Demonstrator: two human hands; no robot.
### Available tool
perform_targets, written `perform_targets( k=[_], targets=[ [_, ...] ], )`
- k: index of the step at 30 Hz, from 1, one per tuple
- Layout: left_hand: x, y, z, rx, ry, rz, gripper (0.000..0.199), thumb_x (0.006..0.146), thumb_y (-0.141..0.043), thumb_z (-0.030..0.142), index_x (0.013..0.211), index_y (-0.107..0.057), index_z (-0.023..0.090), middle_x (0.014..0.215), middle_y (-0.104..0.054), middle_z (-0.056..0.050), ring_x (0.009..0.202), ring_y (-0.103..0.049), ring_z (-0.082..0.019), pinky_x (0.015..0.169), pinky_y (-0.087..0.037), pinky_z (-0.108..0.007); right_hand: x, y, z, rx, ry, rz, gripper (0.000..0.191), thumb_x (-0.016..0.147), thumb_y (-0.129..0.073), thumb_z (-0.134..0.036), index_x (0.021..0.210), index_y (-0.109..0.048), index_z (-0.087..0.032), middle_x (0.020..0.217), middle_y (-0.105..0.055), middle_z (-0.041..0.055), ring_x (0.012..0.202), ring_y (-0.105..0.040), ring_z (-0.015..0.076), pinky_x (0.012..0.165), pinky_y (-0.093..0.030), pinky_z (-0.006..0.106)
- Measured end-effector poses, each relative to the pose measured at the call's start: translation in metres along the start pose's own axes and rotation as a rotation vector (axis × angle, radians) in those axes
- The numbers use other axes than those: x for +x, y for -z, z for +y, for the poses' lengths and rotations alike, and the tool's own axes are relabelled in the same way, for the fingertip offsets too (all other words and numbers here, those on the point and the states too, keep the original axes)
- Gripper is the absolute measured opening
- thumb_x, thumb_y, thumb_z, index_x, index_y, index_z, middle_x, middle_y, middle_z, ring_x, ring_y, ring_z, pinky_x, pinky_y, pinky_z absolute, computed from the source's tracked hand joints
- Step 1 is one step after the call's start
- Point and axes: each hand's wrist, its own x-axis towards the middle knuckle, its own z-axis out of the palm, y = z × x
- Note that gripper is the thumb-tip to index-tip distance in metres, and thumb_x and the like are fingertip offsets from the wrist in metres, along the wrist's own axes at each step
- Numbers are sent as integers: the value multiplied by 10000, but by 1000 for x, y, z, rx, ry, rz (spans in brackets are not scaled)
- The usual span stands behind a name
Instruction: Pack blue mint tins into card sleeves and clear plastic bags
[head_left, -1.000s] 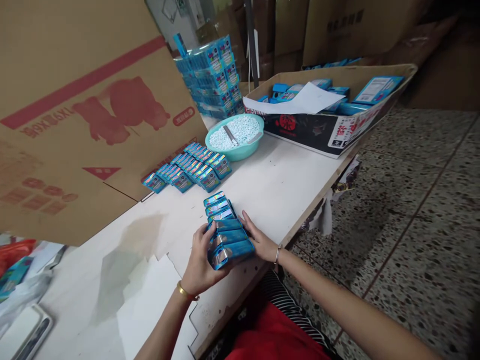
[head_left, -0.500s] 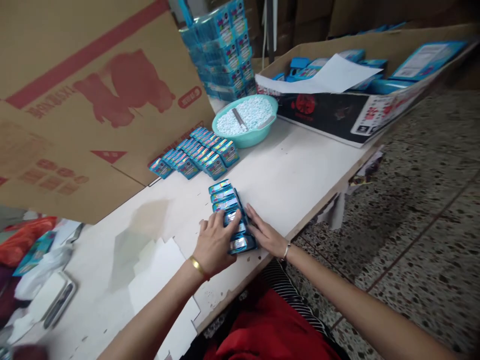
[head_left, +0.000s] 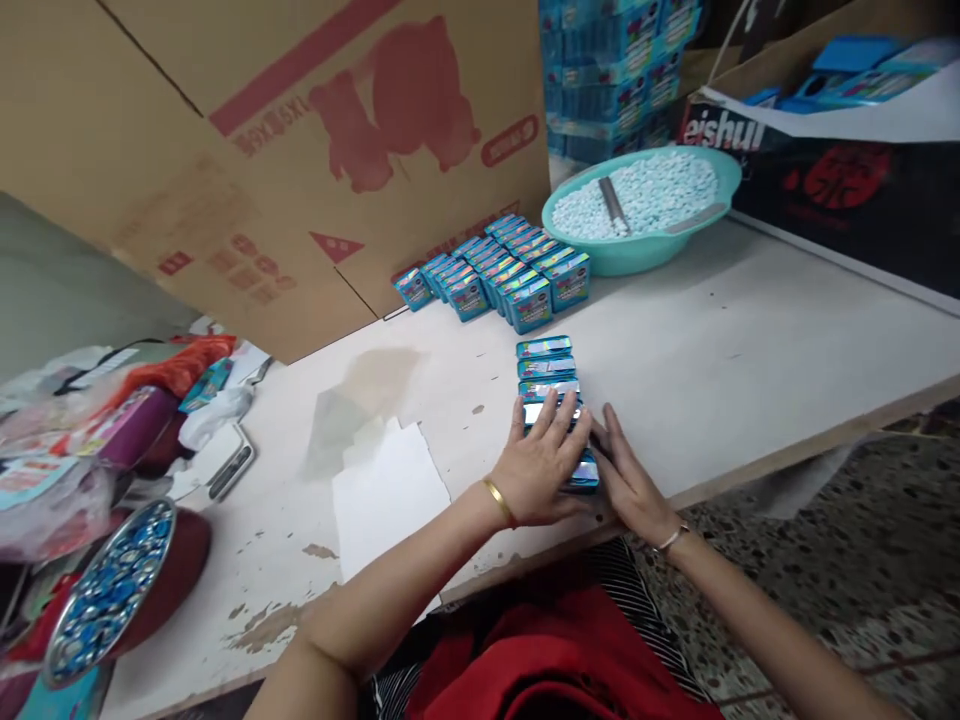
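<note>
Since the earlier frame, our view has swung left, and our left hand has flattened over the boxes. Largest is the cardboard box [head_left: 277, 200], standing at the back of the white table [head_left: 660, 370]; the black carton [head_left: 810, 190] sits at the right, with the green basin [head_left: 637, 257] between them, full of small white pieces. Our left hand [head_left: 532, 470] lies palm down with its fingers spread across the box tops, open and touching rather than clasping. Our right hand [head_left: 634, 490] is open too, fingers nearly straight, held on edge just beside the right side of the row; we cannot tell how firmly it touches. Beneath and between them is the row of small blue boxes [head_left: 545, 368], near the table's front edge, its far end bare and its near part mostly hidden by our left hand. We judge these boxes light and fairly stiff, probably thin card that would dent at the corners under a hard squeeze. Their shiny faces look slick, so one could slip out of line if we pinched only the middle. We would do best to take the row low, with flat palms on its two ends and fingers steadying the long sides, pressing evenly and only lightly on top.
</note>
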Motion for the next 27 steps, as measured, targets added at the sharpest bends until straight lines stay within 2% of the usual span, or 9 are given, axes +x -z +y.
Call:
perform_targets(
  k=[2,5,7,8,11,14,17,23,27],
  targets=[
    [-17,2,-31,-122,62,78,850,787,-503,614,1453,-180,196,1530,-200,-151,1422,-109,-310,1109,-150,-564,-5,6,-5,45,-61,88,702,916,-419,-462,1484,-47,-286,1509,-283,91,1365,-311,236,1100,-274,523],
    [-68,3,-110,-207,435,237,451,898,-388,484,1271,-443,237,1357,-470,-114,1271,-412,-224,1038,-336,-417,-17,25,-13,16,-128,255,762,821,-543,-537,1455,-216,-271,1409,-438,129,1294,-419,285,1067,-322,549],
    [-114,-1,-169,-168,804,212,309,903,-395,424,1055,-545,200,1139,-582,-93,1064,-537,-189,930,-407,-336,-27,41,-19,-11,-218,365,734,754,-602,-570,1388,-367,-282,1299,-545,134,1244,-472,310,1071,-323,554],
    [-137,-4,-196,-130,980,152,277,895,-408,420,982,-550,199,1072,-592,-73,1006,-544,-178,895,-411,-312,-32,49,-21,-24,-280,409,675,736,-617,-576,1330,-446,-304,1249,-581,132,1216,-497,318,1076,-322,549],
    [-196,-21,-250,-119,1154,75,235,825,-525,415,843,-534,182,920,-591,-59,884,-537,-192,805,-401,-319,-43,67,-28,-45,-392,502,430,736,-614,-570,1122,-603,-382,1125,-641,121,1098,-577,327,1063,-347,534],
    [-226,-40,-269,-149,1176,44,219,838,-505,408,813,-511,190,915,-581,-42,878,-522,-183,780,-368,-305,-46,68,-37,-36,-307,550,322,727,-623,-547,1012,-651,-399,1025,-657,124,1011,-611,346,1009,-403,557],
    [-235,-52,-272,-165,1161,51,206,896,-399,366,832,-501,199,971,-575,-39,946,-509,-185,809,-335,-309,-45,52,-56,-88,-253,469,309,739,-611,-531,1018,-652,-406,995,-666,129,974,-631,341,1001,-420,538],
    [-236,-55,-275,-211,1125,77,259,828,-499,457,802,-493,199,926,-571,-29,913,-510,-203,854,-307,-346,-53,-5,-94,-195,-126,86,348,758,-587,-539,1018,-671,-325,951,-718,81,900,-681,288,818,-572,468],
    [-234,-50,-276,-282,1146,131,242,867,-408,375,729,-487,193,855,-560,-25,870,-504,-201,847,-308,-359,-70,-44,-102,-196,-28,-187,306,812,-583,-445,1062,-675,-294,1003,-714,63,908,-683,231,796,-583,351]
  ],
)
